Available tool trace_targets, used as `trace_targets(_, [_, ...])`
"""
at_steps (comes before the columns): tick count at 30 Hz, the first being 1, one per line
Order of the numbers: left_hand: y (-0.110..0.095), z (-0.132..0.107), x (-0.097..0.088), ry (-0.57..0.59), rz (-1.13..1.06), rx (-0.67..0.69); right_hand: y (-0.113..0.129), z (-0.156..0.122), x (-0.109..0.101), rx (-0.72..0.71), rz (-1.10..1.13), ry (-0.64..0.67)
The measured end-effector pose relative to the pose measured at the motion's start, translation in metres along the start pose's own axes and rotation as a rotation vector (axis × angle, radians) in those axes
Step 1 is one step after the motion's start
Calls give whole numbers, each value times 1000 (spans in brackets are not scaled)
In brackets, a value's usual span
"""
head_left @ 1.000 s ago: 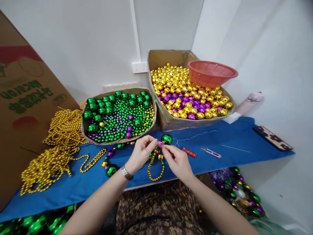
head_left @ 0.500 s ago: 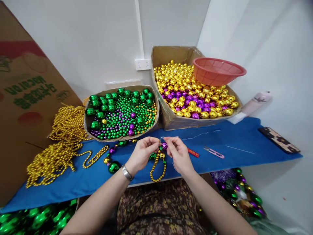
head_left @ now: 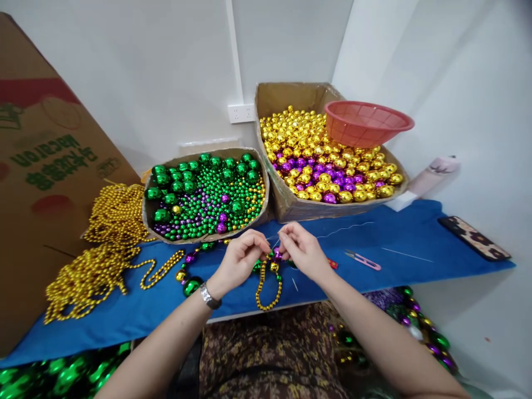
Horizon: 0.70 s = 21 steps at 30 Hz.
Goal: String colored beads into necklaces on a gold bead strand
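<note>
My left hand point(head_left: 243, 256) and my right hand point(head_left: 304, 250) are close together over the table, each pinching a thin white thread point(head_left: 276, 243). Just below the fingertips hang a purple bead point(head_left: 277, 254) and a loop of small gold beads point(head_left: 268, 306). Larger green, purple and gold beads of a strand, with a big green bead point(head_left: 192, 286) among them, lie left of my left hand. Part of the strand is hidden behind my fingers. A short white piece point(head_left: 295, 284) lies below my right hand.
Behind stand a box of green and purple beads point(head_left: 143, 213) and a box of gold beads point(head_left: 299, 210) bearing a red basket point(head_left: 368, 124). Pink thread snips point(head_left: 366, 260), a needle-like rod point(head_left: 407, 254) and a phone point(head_left: 474, 238) lie right. Gold bead strands point(head_left: 93, 277) heap left.
My right hand has risen slightly and pulled a little away from my left, with thread showing between them. The view has shifted slightly.
</note>
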<state>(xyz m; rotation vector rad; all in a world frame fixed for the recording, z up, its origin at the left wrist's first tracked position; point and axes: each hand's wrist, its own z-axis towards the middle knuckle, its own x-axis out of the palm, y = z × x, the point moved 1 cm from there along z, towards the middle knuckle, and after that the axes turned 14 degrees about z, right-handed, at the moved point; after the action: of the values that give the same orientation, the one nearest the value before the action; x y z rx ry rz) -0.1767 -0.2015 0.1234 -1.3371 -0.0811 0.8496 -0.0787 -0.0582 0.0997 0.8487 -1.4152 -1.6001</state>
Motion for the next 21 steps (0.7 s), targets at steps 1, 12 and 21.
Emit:
trace_targets(1, [-3, 0, -1, 2, 108, 49, 2, 2, -2, 19, -28, 0])
trace_targets(12, [4, -11, 5, -58, 681, 239, 13, 18, -11, 378, 41, 532])
trace_targets(21, [9, -9, 13, -97, 605, 196, 23, 23, -10, 456, 126, 727])
